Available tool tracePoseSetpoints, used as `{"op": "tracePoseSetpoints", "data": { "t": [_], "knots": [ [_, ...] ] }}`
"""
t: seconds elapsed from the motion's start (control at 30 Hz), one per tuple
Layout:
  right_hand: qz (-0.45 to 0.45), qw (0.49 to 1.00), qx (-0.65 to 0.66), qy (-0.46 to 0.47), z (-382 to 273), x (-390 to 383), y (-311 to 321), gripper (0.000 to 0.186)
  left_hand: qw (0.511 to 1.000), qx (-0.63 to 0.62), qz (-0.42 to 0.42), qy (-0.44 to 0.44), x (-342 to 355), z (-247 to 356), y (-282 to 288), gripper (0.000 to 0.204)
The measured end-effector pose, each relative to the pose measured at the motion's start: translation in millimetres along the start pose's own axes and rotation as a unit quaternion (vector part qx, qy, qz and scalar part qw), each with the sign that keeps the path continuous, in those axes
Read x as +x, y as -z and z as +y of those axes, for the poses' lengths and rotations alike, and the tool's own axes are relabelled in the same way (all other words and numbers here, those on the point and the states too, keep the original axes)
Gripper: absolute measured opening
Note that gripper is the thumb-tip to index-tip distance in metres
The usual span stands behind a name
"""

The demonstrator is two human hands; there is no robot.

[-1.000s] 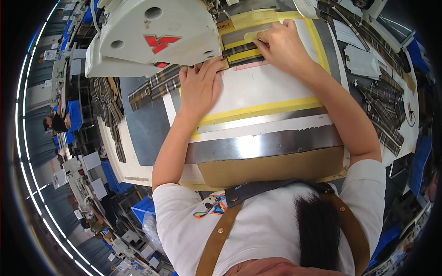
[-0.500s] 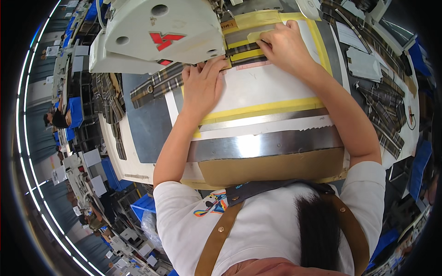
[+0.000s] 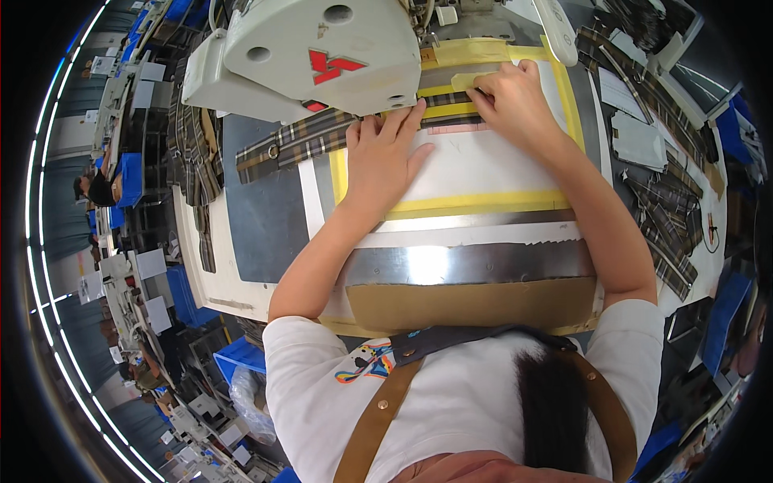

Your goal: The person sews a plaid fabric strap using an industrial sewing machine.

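Machine [image 3: 362, 88] hiding part of the strip [image 3: 294, 145], which crosses the left edge of the sheet [image 3: 475, 165]. Left hand [image 3: 382, 157]: spread on the strip. Right hand [image 3: 519, 101]: fingers bunched by a tab [image 3: 460, 81] (grip unclear from here).

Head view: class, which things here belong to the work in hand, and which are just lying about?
In use, judging by the hands:
plaid strip under the left hand
yellow tab in the right hand
yellow-edged white sheet
white machine head by the strip

Apparently just lying about:
plaid pieces at the right
white papers near them
plaid bundle left of the machine
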State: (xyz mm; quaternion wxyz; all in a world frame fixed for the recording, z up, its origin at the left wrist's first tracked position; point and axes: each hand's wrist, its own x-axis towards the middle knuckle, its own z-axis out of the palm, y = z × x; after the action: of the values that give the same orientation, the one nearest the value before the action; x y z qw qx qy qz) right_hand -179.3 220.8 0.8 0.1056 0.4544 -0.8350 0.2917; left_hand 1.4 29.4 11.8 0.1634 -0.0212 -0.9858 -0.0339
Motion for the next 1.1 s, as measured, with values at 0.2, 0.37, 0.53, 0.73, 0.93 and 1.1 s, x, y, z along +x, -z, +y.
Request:
{"op": "tracePoseSetpoints", "data": {
  "t": [0.2,0.37,0.53,0.73,0.93,1.1],
  "knots": [
    [-0.017,1.000,-0.009,-0.002,-4.2,1.8,6.5,0.019,1.000,0.024,-0.001,0.017,4.7,8.9,-0.4,0.056],
    [-0.057,0.998,-0.021,-0.016,-7.6,5.8,10.9,0.019,0.998,0.054,0.019,0.014,5.1,9.2,-3.4,0.051],
    [-0.097,0.994,-0.012,-0.040,-10.1,10.2,13.7,0.023,0.998,0.055,0.022,0.015,5.8,9.2,-4.2,0.051],
    [-0.108,0.993,-0.034,-0.041,-9.4,12.8,14.0,0.027,0.998,0.062,0.027,0.006,7.4,10.6,-4.0,0.050],
    [-0.125,0.989,-0.046,-0.066,-10.6,13.4,17.4,0.022,0.997,0.063,0.047,-0.003,9.3,12.4,-4.1,0.050],
    [-0.139,0.983,-0.006,-0.117,-3.6,14.9,34.3,0.023,0.997,0.053,0.057,0.001,8.9,12.0,-6.6,0.048]
  ]
}}
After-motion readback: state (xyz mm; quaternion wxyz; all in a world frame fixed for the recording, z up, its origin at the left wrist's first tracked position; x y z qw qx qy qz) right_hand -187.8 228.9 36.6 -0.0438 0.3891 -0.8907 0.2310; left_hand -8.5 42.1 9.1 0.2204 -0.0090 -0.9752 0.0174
